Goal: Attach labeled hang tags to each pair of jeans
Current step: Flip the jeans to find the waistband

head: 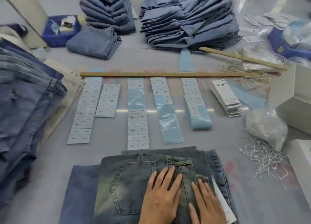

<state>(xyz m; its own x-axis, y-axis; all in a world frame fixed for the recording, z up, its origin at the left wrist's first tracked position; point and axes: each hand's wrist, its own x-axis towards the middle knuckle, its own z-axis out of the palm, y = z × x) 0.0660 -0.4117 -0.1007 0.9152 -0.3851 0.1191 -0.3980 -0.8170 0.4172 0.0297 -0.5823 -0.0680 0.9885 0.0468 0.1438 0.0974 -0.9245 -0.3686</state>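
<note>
A folded pair of faded jeans [134,181] lies at the table's near edge, back pocket up, on top of other folded jeans. My left hand [161,196] rests flat on it, fingers straight, just right of the pocket. My right hand [207,203] lies flat beside it over the waistband area. A white hang tag [223,205] pokes out from under the right hand's edge. Several sheets of printed labels [138,121] on blue backing lie in rows further back. A fanned stack of white hang tags [227,97] sits to the right. Loose white tag strings [267,158] lie at the right.
Tall stacks of folded jeans stand at the back [190,20] and back left [107,9], another pile at the left [28,95]. A wooden ruler [168,74] crosses the table. White boxes [294,97], a plastic bag [265,127] and a blue bin [60,30] sit around.
</note>
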